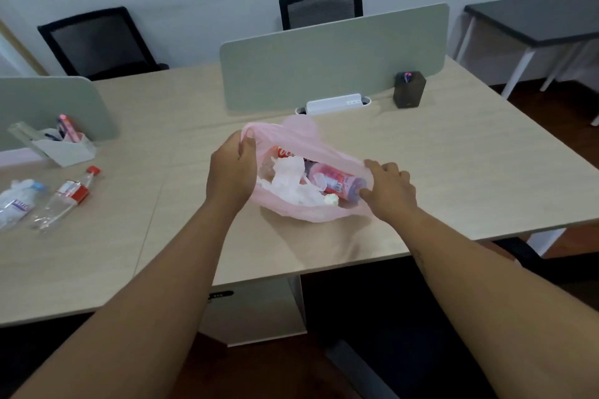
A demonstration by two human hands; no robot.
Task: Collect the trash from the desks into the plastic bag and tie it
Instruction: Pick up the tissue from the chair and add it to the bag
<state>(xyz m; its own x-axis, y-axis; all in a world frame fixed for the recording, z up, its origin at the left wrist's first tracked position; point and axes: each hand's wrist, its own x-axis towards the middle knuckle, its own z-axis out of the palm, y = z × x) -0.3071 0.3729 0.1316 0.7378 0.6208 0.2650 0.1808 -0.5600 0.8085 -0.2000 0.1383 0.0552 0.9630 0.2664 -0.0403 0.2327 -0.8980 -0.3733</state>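
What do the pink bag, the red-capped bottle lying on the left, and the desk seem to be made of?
The pink bag looks like thin, glossy plastic film: it crumples, and the trash shows through it. The red-capped bottle looks like clear, shiny plastic, since the desk is visible through its body. The desk has a pale, matte wood-grain top, probably laminate rather than solid wood, though the picture cannot settle that.

Left grip [231, 172] pinched, right grip [389, 191] clasped

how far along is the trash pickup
Done: the pink plastic bag already holds tissues and a pink bottle. In hand: the left hand and right hand each grip its rim, mouth open. Left: the red-capped bottle and crushed bottle on the left desk, then tying.
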